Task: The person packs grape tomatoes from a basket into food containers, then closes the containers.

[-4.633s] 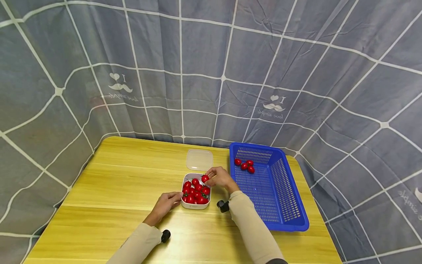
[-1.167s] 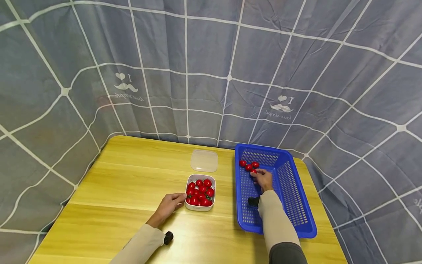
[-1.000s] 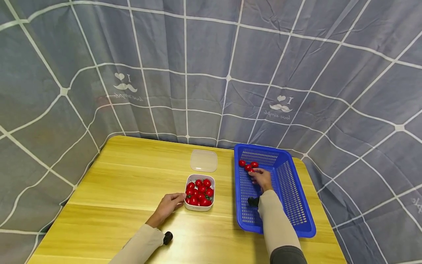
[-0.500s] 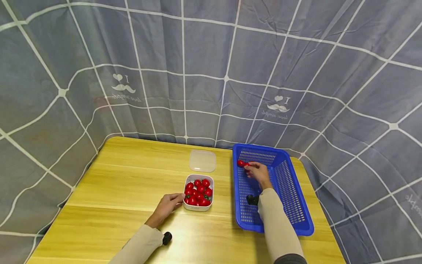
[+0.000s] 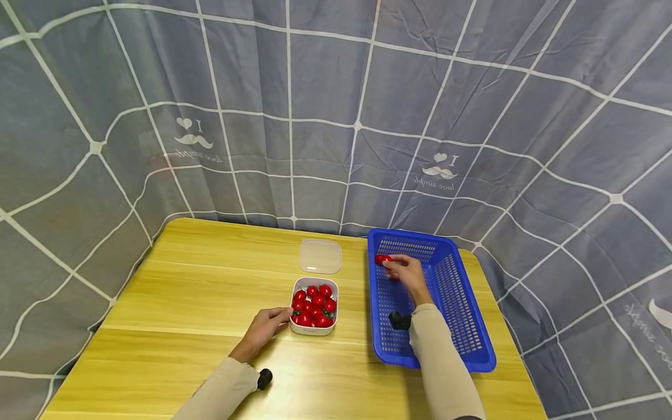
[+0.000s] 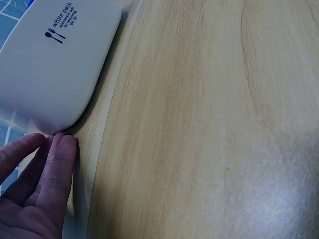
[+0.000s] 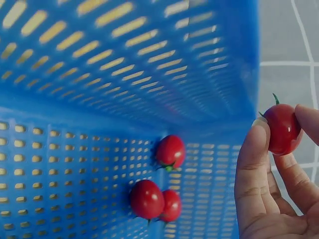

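Note:
In the right wrist view my right hand (image 7: 276, 199) pinches a cherry tomato (image 7: 283, 129) with a green stem between thumb and fingertips, up beside the basket wall. Three more tomatoes lie on the bottom of the blue perforated basket (image 7: 75, 117), one of them (image 7: 171, 151) a little apart from the other two. The head view has the right hand (image 5: 410, 277) over the basket's far left corner. My left hand (image 5: 265, 329) touches the left side of a white box (image 5: 311, 331) holding several tomatoes (image 5: 317, 300). Its nearly straight fingertips (image 6: 65, 144) meet the box's lower corner.
A translucent lid (image 5: 320, 256) lies flat behind the white box on the wooden table (image 5: 210, 280). The basket's raised rim (image 5: 371, 291) stands to the right of the box. A grey checked curtain (image 5: 325, 146) hangs behind the table.
My right hand has gone from the white box into the basket, then farther toward its far left corner, and now holds a tomato. The left hand stays at the box.

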The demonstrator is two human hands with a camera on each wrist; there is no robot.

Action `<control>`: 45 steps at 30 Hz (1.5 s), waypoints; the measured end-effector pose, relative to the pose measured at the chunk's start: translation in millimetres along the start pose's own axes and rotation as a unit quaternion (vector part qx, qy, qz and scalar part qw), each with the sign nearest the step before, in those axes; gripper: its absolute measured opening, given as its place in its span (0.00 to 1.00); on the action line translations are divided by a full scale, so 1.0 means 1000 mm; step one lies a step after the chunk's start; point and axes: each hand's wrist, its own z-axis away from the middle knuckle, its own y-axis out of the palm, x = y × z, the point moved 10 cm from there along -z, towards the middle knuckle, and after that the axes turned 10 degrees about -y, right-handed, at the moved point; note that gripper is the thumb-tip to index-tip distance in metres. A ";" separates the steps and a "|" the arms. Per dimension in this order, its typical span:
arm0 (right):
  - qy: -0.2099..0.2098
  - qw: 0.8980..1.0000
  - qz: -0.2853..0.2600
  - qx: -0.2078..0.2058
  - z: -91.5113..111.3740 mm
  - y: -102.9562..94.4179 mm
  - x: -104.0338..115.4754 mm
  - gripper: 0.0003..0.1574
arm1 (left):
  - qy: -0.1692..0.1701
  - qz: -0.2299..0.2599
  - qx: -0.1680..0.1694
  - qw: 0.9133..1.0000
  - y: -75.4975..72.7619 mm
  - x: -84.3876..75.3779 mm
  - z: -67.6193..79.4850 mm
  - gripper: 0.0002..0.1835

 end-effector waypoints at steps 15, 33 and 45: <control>-0.034 0.996 -0.001 0.087 0.020 0.035 0.033 0.19 | -0.016 0.010 -0.020 1.000 -0.001 0.002 0.000 0.22; -0.030 0.976 0.005 0.214 0.043 0.102 0.035 0.18 | -0.020 0.010 -0.031 0.999 -0.001 0.005 -0.002 0.20; -0.032 0.962 0.036 0.269 0.062 0.133 0.031 0.19 | 0.021 0.001 0.011 1.000 -0.001 -0.001 -0.001 0.30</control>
